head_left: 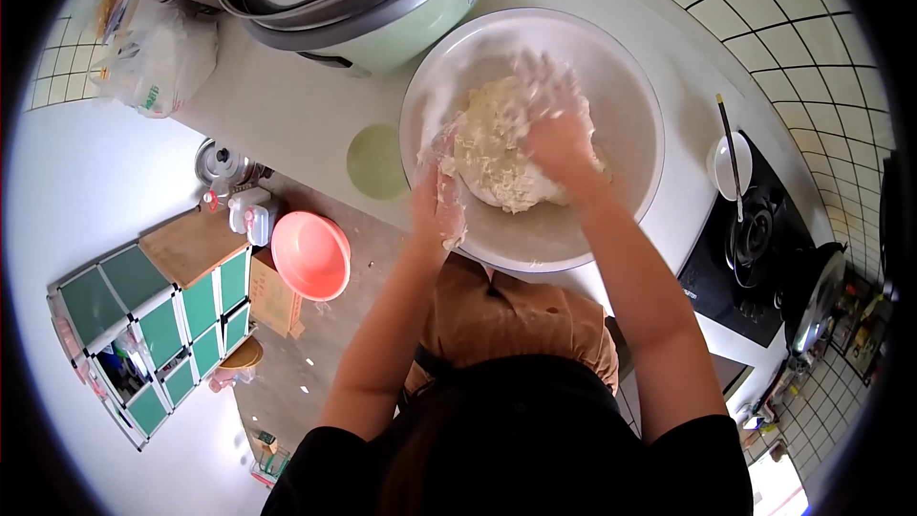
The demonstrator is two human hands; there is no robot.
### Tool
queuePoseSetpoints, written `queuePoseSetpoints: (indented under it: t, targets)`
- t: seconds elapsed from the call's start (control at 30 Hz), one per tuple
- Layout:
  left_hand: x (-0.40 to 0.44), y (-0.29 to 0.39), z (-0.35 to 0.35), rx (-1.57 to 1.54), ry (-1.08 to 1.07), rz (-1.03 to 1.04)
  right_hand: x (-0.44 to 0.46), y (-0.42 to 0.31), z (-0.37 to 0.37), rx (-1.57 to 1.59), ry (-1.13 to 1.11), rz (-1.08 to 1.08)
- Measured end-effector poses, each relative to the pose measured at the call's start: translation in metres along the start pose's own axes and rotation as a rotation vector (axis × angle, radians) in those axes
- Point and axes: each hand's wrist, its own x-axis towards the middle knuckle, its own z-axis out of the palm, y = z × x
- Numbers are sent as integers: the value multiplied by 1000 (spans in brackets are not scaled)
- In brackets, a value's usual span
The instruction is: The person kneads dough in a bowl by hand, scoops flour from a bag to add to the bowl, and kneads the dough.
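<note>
A lump of rough, sticky dough [497, 155] lies in a wide white basin [638, 182] on the counter. My left hand [442, 193] is at the dough's left side, inside the basin wall, its fingers extended and coated with dough. Over the dough's upper right part is my right hand [556, 124], fingers stretched out and apart, blurred by motion and covered in flour and dough bits. Dry flour dusts the basin's inside. The dough under my right palm is hidden.
A pale green pot [382, 38] with a metal lid stands behind the basin on the left. A green round patch [376, 162] is on the counter. To the right are a white bowl [730, 166] with a brush-like stick and a black stove [740, 268]. A pink basin [311, 255] sits lower left.
</note>
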Motion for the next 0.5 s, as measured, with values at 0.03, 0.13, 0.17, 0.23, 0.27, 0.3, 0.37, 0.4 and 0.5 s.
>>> queuePoseSetpoints:
  t: [0.03, 0.13, 0.17, 0.23, 0.27, 0.3, 0.37, 0.4, 0.5]
  targets:
    - [-5, -8, 0, 41, 21, 13, -18, -3, 31, -41, 20, -10]
    - [2, 7, 2, -21, 78, 118, -8, -9, 36, -234, -446, -84]
    - [3, 17, 2, -50, 89, 157, 11, -10, 15, -346, -817, -179]
    - [9, 21, 3, -42, 92, 203, 44, -32, -34, -161, -962, -19]
    - [10, 20, 3, -28, 91, 214, 61, -44, -59, -76, -1025, 71]
    - [11, 19, 3, -16, 88, 221, 39, -54, -55, -68, -583, 10]
    - [12, 14, 2, 8, 88, 236, 1, -55, -23, -109, -215, -95]
    - [11, 14, 1, 11, 88, 237, -24, -48, 8, -161, -289, -136]
    - [11, 13, 1, 18, 93, 249, -31, -42, 29, -182, -358, -138]
